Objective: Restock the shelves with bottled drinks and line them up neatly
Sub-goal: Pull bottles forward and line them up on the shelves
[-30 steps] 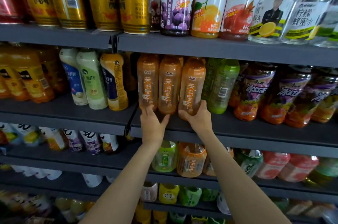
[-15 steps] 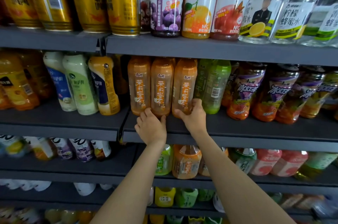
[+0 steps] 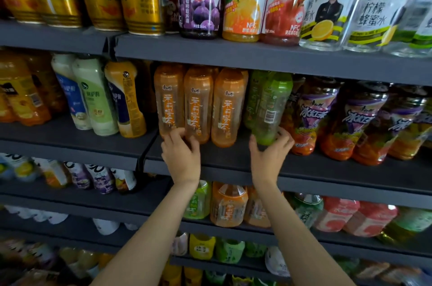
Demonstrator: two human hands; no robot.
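Left hand (image 3: 181,157) fingers curled at the orange bottles' (image 3: 198,103) bases, right hand (image 3: 268,157) cupping the green bottle (image 3: 271,108) low on the middle shelf (image 3: 327,168) — full, likely heavy, slick plastic, so grip the base.

Both bare forearms reach up and forward from the bottom of the view, roughly parallel, the wrists straight and the backs of the hands facing the camera. The left hand (image 3: 181,156) is raised with its fingers (image 3: 174,135) loosely bent and bunched together, the fingertips pressing against the foot of what stands in front of it; whether they curl round it cannot be told. The right hand (image 3: 268,157) sits at about the same height, well apart from the left, with thumb and fingers spread wide and cupped round the base of a green bottle (image 3: 271,108), holding it between them.
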